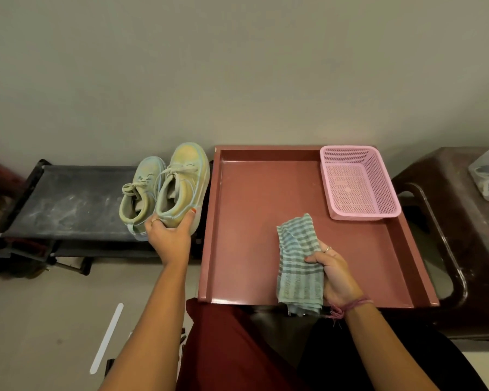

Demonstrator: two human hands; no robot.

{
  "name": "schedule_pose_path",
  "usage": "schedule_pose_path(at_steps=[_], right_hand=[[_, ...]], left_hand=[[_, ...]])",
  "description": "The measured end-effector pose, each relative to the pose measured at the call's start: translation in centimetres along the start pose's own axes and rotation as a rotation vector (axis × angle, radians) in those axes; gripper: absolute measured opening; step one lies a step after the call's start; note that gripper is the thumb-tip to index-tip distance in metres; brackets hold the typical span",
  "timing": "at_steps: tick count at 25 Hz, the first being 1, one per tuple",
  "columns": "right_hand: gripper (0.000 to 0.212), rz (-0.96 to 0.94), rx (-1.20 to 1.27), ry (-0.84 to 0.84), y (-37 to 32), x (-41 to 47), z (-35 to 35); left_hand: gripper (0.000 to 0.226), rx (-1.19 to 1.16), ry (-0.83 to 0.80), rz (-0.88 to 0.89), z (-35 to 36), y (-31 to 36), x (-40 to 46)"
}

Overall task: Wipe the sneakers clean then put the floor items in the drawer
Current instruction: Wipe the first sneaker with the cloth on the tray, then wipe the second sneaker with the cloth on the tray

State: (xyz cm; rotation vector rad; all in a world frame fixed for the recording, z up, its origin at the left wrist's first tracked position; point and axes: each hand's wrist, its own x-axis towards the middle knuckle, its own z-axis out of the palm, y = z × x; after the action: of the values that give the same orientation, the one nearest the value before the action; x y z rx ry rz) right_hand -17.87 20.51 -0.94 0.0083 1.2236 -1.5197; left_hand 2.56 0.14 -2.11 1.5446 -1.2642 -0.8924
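Left hand (168,238) grips the heel of the nearer sneaker (181,187), fingers wrapped round the back; the second sneaker (140,193) sits just beside it at 9 o'clock, both on the dark rack (68,204). Long axes run 6-to-12, toes toward the wall. Right hand (336,275) is closed on the striped cloth (298,263), over the open drawer (251,221); the held shoe lies at roughly 10 o'clock from the cloth, so the left hand is nearer. Count: two sneakers, one cloth, one pink basket (359,184) at the drawer's 1 o'clock corner, one white strip (106,338) on the floor, possibly a shoehorn.
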Motion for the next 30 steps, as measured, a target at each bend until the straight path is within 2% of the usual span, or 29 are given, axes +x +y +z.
schedule_pose_path(at_steps=[6,17,21,25,27,30], right_hand=[[0.042,0.026,-0.015,0.021,0.6,1.0,-0.7],[0.040,0.025,0.001,0.042,1.2,1.9,-1.3],[0.038,0.023,0.015,0.046,1.2,2.0,-1.0],[0.039,0.033,0.040,0.053,1.6,2.3,-0.9],[0.040,0.040,0.044,0.047,1.7,2.4,-0.9],[0.040,0.040,0.052,0.044,1.7,2.6,-0.8]], left_hand=[[0.066,0.066,0.008,-0.074,1.4,-2.6,1.4],[0.071,0.164,-0.047,-0.070,1.6,-5.4,2.3],[0.080,0.135,-0.060,-0.017,-0.1,-5.3,1.1],[0.062,0.021,0.099,0.142,-2.9,-5.6,0.8],[0.065,0.080,0.154,0.142,-3.8,-6.2,2.4],[0.066,0.304,0.004,0.114,-4.7,-6.8,5.1]])
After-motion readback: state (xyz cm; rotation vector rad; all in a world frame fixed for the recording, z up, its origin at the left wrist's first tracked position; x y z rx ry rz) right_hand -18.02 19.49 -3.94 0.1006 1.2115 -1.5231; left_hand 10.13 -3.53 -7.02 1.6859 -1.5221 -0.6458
